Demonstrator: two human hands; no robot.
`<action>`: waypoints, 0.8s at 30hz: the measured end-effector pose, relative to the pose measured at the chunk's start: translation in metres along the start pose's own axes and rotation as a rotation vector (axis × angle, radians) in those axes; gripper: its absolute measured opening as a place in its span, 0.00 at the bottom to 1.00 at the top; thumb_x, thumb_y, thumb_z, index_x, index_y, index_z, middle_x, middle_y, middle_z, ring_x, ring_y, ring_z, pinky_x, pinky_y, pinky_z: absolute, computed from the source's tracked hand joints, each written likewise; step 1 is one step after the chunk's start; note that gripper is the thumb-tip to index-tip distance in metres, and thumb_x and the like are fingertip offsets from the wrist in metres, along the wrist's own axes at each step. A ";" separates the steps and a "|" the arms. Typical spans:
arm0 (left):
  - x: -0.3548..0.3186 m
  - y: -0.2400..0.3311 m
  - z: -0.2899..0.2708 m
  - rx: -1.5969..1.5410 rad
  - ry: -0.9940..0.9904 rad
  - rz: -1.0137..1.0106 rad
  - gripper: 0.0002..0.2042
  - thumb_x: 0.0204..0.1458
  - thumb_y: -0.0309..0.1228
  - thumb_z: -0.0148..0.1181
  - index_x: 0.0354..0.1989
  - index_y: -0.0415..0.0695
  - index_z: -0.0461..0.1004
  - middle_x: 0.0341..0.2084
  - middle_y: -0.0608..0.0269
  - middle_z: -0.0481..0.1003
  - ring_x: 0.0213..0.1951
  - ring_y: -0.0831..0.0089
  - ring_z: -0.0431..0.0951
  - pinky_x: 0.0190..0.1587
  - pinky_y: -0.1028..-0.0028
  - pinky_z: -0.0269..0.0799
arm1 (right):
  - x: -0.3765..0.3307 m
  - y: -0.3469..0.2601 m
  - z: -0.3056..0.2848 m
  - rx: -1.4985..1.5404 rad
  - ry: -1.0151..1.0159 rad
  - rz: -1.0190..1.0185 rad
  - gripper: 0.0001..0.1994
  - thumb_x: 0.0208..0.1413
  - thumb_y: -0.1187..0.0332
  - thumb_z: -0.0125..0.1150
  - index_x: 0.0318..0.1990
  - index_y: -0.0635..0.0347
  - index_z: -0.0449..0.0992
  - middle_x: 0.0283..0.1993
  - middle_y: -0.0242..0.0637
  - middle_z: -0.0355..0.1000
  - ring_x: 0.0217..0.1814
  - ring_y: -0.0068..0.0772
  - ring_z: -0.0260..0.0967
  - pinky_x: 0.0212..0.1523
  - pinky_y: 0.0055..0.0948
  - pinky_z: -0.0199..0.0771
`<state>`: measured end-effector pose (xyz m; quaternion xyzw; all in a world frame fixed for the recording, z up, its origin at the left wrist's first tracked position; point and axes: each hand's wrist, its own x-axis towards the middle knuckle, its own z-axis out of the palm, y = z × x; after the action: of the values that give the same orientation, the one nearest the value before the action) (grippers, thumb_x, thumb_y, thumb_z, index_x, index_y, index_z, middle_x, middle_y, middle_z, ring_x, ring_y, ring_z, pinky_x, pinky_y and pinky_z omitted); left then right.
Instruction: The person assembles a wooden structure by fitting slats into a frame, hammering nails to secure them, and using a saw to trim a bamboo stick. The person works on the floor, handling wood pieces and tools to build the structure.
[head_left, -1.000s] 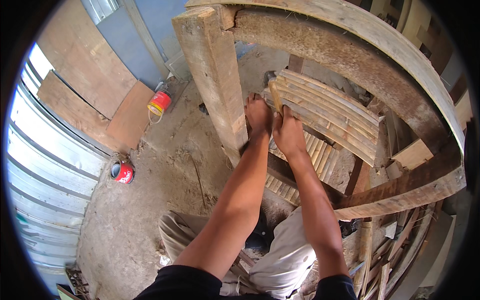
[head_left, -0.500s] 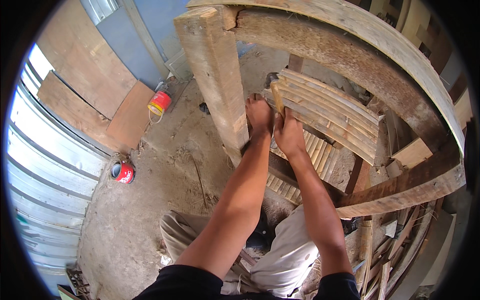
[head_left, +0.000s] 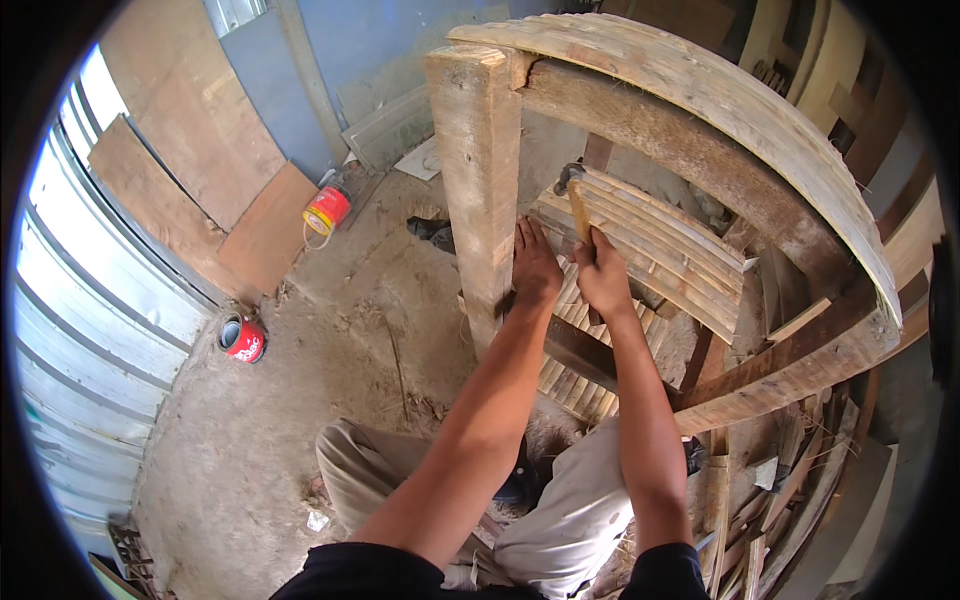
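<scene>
**Q:** What are your hands actually on here? Hard to read from above.

**A:** My right hand has its grip pressed together around the wooden handle of a hammer. The head pokes up just above the top edge of the curved slat panel, right beside the upright wooden post. Most of the handle is buried in my fist, so only the upper bit shows.

**Q:** And the left?

**A:** My left hand lies flat with the fingers together, pointing up, against the slats just beside the post. Can't tell if it pinches anything; the fingertips hide whatever sits under them.

**Q:** What's the big arch?

**A:** A curved wooden frame of bent strips over a dark beam. Its right end runs out past the edge, and the scrap wood below is a jumble I can't sort.

**Q:** Anything on the floor?

**A:** Two red cans, one by the leaning boards, one near the corrugated wall. My knees block the dirt under the panel.
</scene>
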<state>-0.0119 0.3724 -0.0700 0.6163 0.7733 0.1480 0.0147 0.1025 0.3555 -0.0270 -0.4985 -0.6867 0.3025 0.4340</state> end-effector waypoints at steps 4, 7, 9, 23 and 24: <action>0.004 -0.001 0.000 -0.011 0.005 0.007 0.38 0.56 0.42 0.50 0.71 0.35 0.44 0.72 0.50 0.42 0.73 0.57 0.41 0.69 0.48 0.41 | 0.006 -0.024 0.002 -0.213 -0.035 -0.043 0.18 0.60 0.66 0.49 0.54 0.67 0.68 0.38 0.61 0.75 0.44 0.63 0.73 0.45 0.49 0.72; 0.005 0.000 0.003 0.042 -0.019 0.011 0.38 0.56 0.43 0.51 0.71 0.35 0.44 0.72 0.50 0.43 0.73 0.57 0.42 0.69 0.50 0.44 | 0.010 -0.041 0.002 -0.177 -0.086 0.067 0.18 0.59 0.66 0.48 0.54 0.67 0.67 0.39 0.65 0.73 0.47 0.67 0.71 0.48 0.53 0.70; 0.006 0.001 0.006 0.076 -0.021 0.006 0.39 0.56 0.44 0.51 0.71 0.35 0.44 0.72 0.50 0.43 0.73 0.56 0.42 0.69 0.52 0.46 | 0.014 -0.048 0.001 -0.300 -0.151 0.036 0.18 0.59 0.67 0.48 0.54 0.67 0.67 0.38 0.67 0.72 0.47 0.68 0.70 0.48 0.54 0.69; 0.006 -0.001 0.019 0.146 0.122 0.089 0.33 0.59 0.39 0.47 0.68 0.30 0.49 0.69 0.40 0.49 0.71 0.47 0.46 0.71 0.59 0.43 | 0.003 -0.057 0.010 -0.391 -0.067 -0.040 0.17 0.58 0.68 0.48 0.53 0.68 0.68 0.42 0.70 0.71 0.50 0.71 0.67 0.51 0.57 0.67; 0.007 -0.001 0.024 0.222 0.145 0.109 0.32 0.59 0.38 0.46 0.67 0.30 0.50 0.68 0.39 0.49 0.71 0.46 0.46 0.72 0.59 0.42 | 0.002 -0.057 0.010 -0.407 -0.068 -0.044 0.17 0.58 0.68 0.48 0.53 0.68 0.68 0.43 0.69 0.71 0.50 0.71 0.66 0.51 0.57 0.67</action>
<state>-0.0100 0.3843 -0.0917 0.6430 0.7493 0.1063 -0.1177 0.0690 0.3398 0.0172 -0.5503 -0.7587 0.1643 0.3075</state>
